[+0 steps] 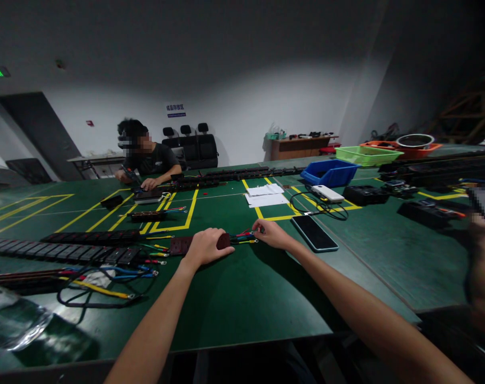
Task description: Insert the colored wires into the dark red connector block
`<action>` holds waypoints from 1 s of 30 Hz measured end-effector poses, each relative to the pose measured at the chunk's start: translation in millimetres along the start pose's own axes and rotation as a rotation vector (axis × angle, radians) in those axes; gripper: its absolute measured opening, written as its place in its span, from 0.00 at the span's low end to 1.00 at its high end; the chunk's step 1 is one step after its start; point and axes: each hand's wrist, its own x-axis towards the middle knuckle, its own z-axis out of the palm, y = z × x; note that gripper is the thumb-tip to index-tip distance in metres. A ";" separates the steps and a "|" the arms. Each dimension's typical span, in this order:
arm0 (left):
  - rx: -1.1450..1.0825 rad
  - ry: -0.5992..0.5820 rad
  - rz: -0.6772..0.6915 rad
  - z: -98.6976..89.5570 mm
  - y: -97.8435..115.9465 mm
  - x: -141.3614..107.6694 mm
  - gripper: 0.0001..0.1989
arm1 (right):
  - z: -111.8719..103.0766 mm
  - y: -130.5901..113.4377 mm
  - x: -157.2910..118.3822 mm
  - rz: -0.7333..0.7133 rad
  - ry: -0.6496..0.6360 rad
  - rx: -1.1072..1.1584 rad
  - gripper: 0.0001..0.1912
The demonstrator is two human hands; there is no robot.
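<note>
My left hand is wrapped over a dark reddish-brown block lying on the green table, its thumb along the near side. Several coloured wires with metal ring lugs come out of the block's right end. The fingertips of my right hand are pinched together at the tips of the red and blue wires. A yellow wire's lug lies just below those fingers. To the left, long black segmented strips end in more coloured wires with lugs.
A phone lies right of my right hand, near a white power bank with a black cable. Papers and a blue bin lie beyond. A clear bottle is at front left. A co-worker works across the table.
</note>
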 end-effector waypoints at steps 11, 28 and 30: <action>0.004 -0.017 0.009 -2.6 0.2 0.2 0.29 | -31.0 -14.5 -6.9 0.017 -0.160 -0.224 0.10; -0.002 0.006 0.010 -1.3 0.2 0.2 0.29 | -28.0 -19.6 -7.8 -0.097 -0.251 -0.274 0.07; -0.003 0.014 0.012 -0.9 0.1 0.1 0.29 | -26.8 -17.8 -7.3 -0.108 -0.245 -0.263 0.08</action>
